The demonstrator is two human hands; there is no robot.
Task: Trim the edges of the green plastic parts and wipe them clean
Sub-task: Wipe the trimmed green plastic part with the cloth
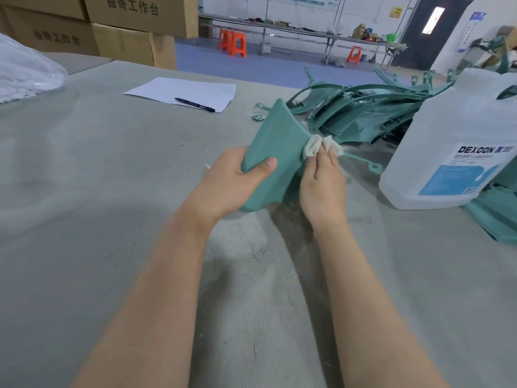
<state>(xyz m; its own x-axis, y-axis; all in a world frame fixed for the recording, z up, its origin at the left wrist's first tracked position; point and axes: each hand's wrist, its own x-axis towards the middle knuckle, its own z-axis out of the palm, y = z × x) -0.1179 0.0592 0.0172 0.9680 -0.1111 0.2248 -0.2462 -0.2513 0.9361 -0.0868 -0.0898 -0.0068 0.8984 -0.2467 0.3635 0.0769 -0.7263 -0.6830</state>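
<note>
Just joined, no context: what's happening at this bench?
A person is wiping a green plastic part at the grey table. The left hand grips its near edge, thumb on the face; the right hand pinches a white cloth against its right edge. A pile of green parts lies behind, beside a DEXCON jug.

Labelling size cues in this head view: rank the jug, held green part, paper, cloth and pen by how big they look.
1. jug
2. green part
3. paper, though it lies farther off, so unsure against the part
4. cloth, partly hidden in the right hand
5. pen
</note>
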